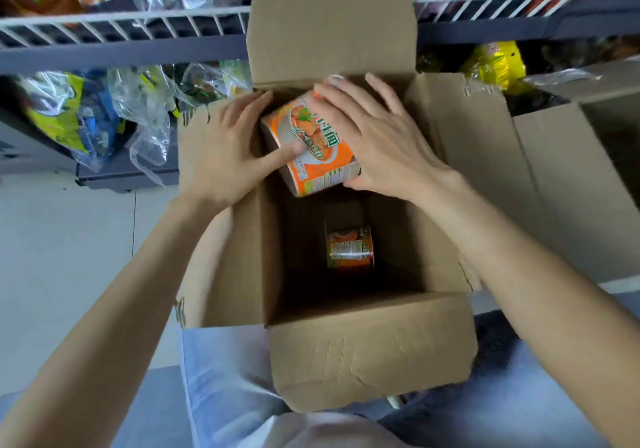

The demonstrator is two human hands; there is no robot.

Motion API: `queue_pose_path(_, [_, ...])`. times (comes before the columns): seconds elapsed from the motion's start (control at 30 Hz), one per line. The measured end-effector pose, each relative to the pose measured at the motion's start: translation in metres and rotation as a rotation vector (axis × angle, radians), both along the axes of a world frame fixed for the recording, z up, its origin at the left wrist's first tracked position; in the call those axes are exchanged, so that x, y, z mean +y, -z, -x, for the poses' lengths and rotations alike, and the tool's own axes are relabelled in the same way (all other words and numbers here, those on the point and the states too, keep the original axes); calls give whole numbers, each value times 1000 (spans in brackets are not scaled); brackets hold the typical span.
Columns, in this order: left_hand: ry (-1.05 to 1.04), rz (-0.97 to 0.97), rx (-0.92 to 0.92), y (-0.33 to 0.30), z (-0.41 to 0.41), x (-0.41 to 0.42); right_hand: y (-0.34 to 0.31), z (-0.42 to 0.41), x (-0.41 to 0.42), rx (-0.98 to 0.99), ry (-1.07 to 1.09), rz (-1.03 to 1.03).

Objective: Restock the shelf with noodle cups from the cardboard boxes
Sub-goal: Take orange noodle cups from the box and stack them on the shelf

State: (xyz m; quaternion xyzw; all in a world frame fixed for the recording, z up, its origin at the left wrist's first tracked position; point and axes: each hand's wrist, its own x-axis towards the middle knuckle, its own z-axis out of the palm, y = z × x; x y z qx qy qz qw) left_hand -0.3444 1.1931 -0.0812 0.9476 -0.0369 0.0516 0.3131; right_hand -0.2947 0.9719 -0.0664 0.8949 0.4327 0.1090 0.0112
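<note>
noodle cup point(313, 142) held between left hand point(225, 156) and right hand point(377, 139).

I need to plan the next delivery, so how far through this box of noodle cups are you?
Nearly through it. The open cardboard box looks almost emptied: only one noodle cup lies at the bottom. In hand: the left hand and right hand hold an orange cup at the box's top. Left: shelve this cup, then the last one. A second box sits to the right; its contents are hidden.

One noodle cup point(313, 142) up at the open box point(374, 350) mouth, another cup point(350, 246) deep inside — shelf point(121, 56) right behind the box.
</note>
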Motion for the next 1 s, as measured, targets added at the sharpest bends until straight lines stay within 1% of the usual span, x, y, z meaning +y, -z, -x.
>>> queue_pose_path(0.07, [111, 79, 146, -27, -9, -4, -15, -1, -7, -131, -20, -9])
queue_pose_path(0.1, [142, 86, 204, -39, -14, -7, -22, -2, -10, -179, -30, -12])
queue_pose_path(0.17, [167, 64, 248, -54, -22, -12, -32, -6, -13, -236, -33, -10])
queue_pose_path(0.2, [170, 52, 232, -57, -25, -15, -35, -7, -14, -254, -24, 0])
queue_pose_path(0.27, [147, 79, 128, -55, -26, -20, -37, -7, -16, -276, 2, 1])
queue_pose_path(0.33, [91, 161, -10, -43, -19, -21, -37, -5, -17, -270, 49, -81])
queue_pose_path(0.37, [53, 244, -69, -37, -13, -21, -37, -3, -17, -256, 90, -159])
queue_pose_path(0.47, [-97, 710, -170, -24, 2, -15, -32, 8, -18, -199, 191, -477])
queue_pose_path(0.5, [-158, 828, -203, -23, 7, -12, -27, 11, -17, -159, 197, -589])
queue_pose_path(0.53, [-218, 913, -222, -22, 12, -10, -21, 14, -17, -97, 201, -661])
queue_pose_path(0.57, [-282, 983, -225, -22, 16, -9, -12, 17, -15, -12, 203, -670])
queue_pose_path(0.6, [-345, 1037, -220, -22, 21, -9, -2, 20, -12, 93, 201, -621])
queue_pose_path(0.67, [-434, 1109, -204, -18, 31, -8, 24, 23, -3, 275, 174, -405])
queue_pose_path(0.77, [-479, 1178, -204, -9, 45, -6, 70, 19, 18, 380, 74, 16])
queue_pose_path(0.83, [-504, 1202, -186, -6, 52, -3, 101, 13, 29, 461, 29, 254])
queue_pose_path(0.93, [-516, 1177, -176, 4, 61, 6, 143, 4, 28, 463, -32, 465])
queue_pose_path(1.0, [-538, 1143, -164, 11, 69, 14, 168, 5, 20, 502, -19, 586])
